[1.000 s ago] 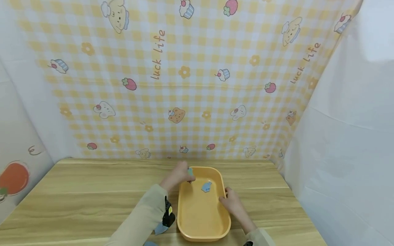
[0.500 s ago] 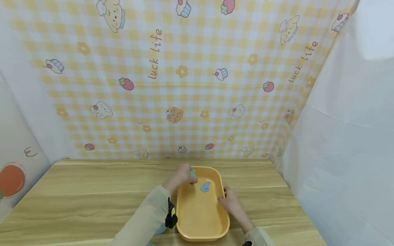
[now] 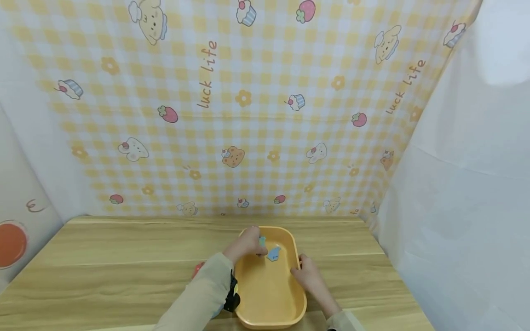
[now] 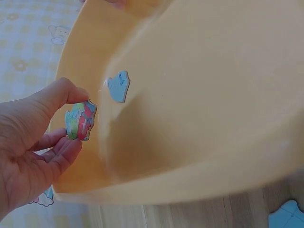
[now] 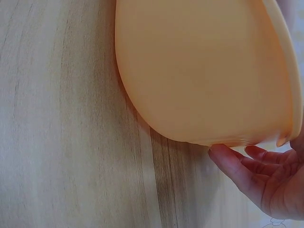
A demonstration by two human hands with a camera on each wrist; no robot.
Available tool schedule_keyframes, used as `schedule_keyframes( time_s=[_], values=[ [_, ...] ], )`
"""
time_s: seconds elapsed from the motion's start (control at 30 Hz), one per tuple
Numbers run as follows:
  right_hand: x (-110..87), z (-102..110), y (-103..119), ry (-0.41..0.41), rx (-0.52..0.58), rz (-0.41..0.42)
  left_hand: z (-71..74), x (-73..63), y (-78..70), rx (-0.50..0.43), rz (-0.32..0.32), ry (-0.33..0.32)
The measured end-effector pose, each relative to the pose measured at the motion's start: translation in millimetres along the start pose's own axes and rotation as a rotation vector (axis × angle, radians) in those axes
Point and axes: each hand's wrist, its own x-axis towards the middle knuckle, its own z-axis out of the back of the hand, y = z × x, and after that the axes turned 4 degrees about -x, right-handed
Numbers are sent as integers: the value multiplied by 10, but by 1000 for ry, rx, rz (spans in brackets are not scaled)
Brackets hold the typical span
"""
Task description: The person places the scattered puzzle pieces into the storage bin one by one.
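Left hand (image 3: 247, 243) pinches flat wavy-edged blue-green-pink piece (image 4: 81, 121), picture side toward left wrist camera, over far left of long orange-yellow plastic tray (image 3: 269, 294). Right hand (image 3: 308, 276) grips right edge. Tray runs near-to-far, roomy near end.

Your held piece (image 4: 81, 121): green, pink, blue | tray (image 3: 269, 294): plain orange-yellow | your sleeves (image 3: 198, 294): beige | backdrop (image 3: 265, 131): yellow-white check, cartoon prints (image 3: 233, 157)

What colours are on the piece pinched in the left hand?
Pink, light blue and yellow-green; the piece shows best in the left wrist view.
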Motion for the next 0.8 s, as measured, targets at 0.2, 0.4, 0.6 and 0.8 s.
schedule_keyframes(
  time_s=[0.2, 0.4, 0.6, 0.8],
  values=[
    [-1, 1, 13, 0, 2, 10, -22, 5, -43, 61, 3, 22],
    [1, -10, 12, 7, 26, 13, -66, 3, -56, 97, 40, 38],
    [-6, -18, 15, 19, 51, -5, -119, 36, -37, 136, 63, 64],
    [-3, -15, 4, 30, 69, -13, -152, 67, -56, 216, 72, 62]
  ],
)
